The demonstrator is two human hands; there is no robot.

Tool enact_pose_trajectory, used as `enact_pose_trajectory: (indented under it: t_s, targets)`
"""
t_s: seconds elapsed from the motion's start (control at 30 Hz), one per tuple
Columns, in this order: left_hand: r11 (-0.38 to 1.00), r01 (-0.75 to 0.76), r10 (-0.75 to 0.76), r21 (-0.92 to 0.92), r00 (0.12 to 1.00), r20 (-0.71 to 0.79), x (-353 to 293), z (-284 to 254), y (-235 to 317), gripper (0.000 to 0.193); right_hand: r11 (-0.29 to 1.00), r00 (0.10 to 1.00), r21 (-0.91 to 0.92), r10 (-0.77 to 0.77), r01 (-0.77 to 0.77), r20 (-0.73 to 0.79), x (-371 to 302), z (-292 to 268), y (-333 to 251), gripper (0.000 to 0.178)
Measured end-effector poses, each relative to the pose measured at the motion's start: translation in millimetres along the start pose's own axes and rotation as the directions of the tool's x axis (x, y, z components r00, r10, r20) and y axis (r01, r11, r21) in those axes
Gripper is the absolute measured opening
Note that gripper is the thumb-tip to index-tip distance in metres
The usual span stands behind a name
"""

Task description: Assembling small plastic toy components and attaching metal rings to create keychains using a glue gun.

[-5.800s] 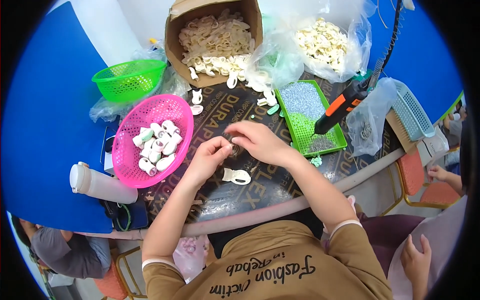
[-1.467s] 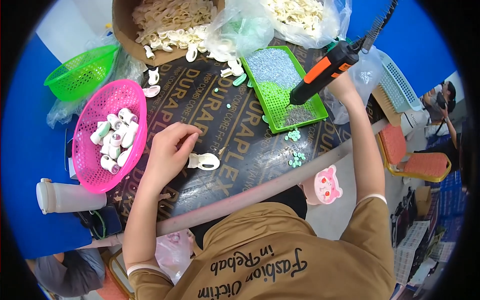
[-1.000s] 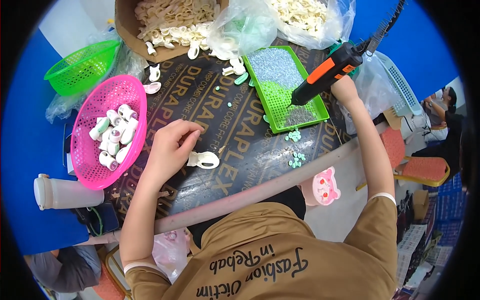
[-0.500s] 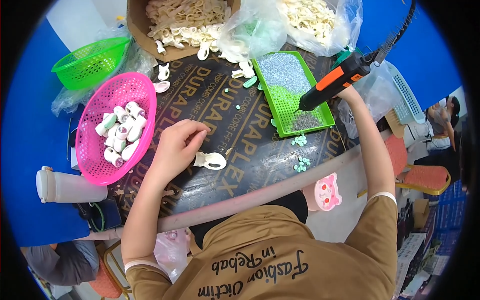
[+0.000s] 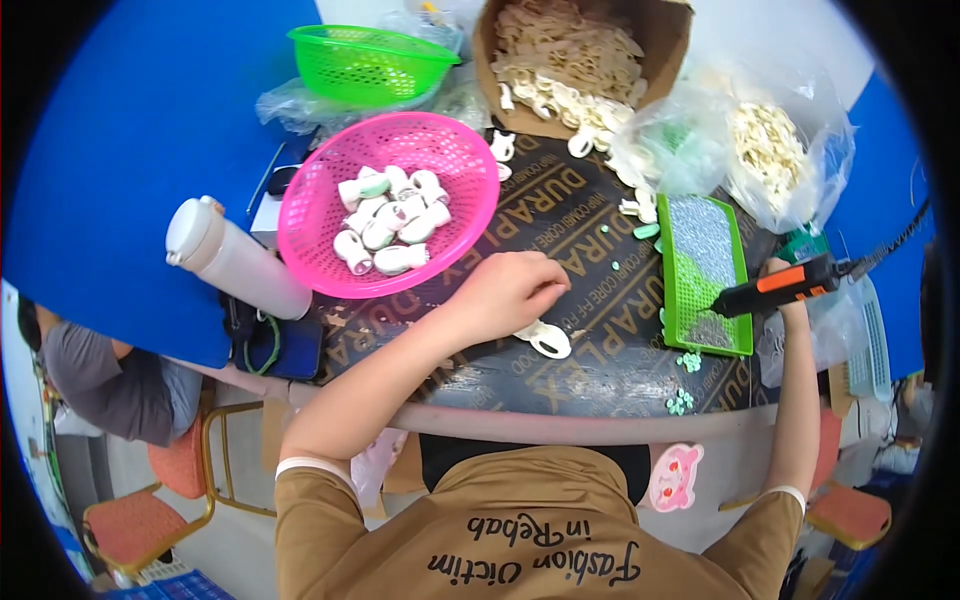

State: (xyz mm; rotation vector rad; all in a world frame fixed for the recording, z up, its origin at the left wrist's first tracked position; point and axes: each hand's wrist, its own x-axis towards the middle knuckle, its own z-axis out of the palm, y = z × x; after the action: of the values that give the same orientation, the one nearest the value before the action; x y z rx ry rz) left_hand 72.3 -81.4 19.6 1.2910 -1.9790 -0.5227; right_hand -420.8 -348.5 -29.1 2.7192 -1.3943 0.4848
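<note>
The person's 2 hands are well apart. The left hand [image 5: 515,287] lies over the dark surface [image 5: 615,345] with its fingers curled in; I cannot tell whether anything is inside them. Just below it is 1 white ring-ended piece [image 5: 537,330], its other end partly covered by the hand. The right hand [image 5: 778,267] is mostly hidden behind 1 black-and-orange power screwdriver [image 5: 775,290], so whether it grips anything I cannot tell.

The screwdriver's tip points down over 1 green tray [image 5: 688,297], which has 2 heaps: silvery-blue bits [image 5: 705,235] at the far end and dark grey bits [image 5: 710,331] at the near end. By the tray's near end are 2 clusters of mint-green beads, 1 just beside it [image 5: 689,361] and 1 closer to the edge [image 5: 680,402]. About 2 loose green beads dot the middle.

To the left, 1 pink basket [image 5: 455,160] holds roughly 10 white rounded parts [image 5: 400,260], too overlapped for an exact count. Near it are 1 white bottle [image 5: 240,260] and 1 bright green basket [image 5: 375,70]. At the far side, 1 cardboard box [image 5: 667,50] spills countless cream pieces [image 5: 570,60].
</note>
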Motion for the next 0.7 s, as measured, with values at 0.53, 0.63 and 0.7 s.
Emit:
enact_pose_trajectory:
  t_s: [0.53, 0.63, 0.7]
  targets:
    - [0.999, -0.030, 0.030, 0.014, 0.999, 0.010, -1.9, 0.7, 0.7, 0.013, 0.911, 0.999, 0.411, 0.045, -0.029, -0.029, -23.6, 8.3, 15.6, 0.020]
    - [1.000, -0.002, 0.002, 0.012, 1.000, 0.005, -6.5, -1.5, 1.6, 0.014, 0.899, 0.947, 0.315, 0.321, -0.303, -0.003, -28.5, 8.5, -32.0, 0.020]
    - [1.000, 0.015, -0.015, 0.000, 1.000, 0.010, -5.8, -1.2, 2.2, 0.014, 0.907, 0.944, 0.286, 0.329, -0.309, -0.023, -29.3, -8.7, -67.3, 0.020]
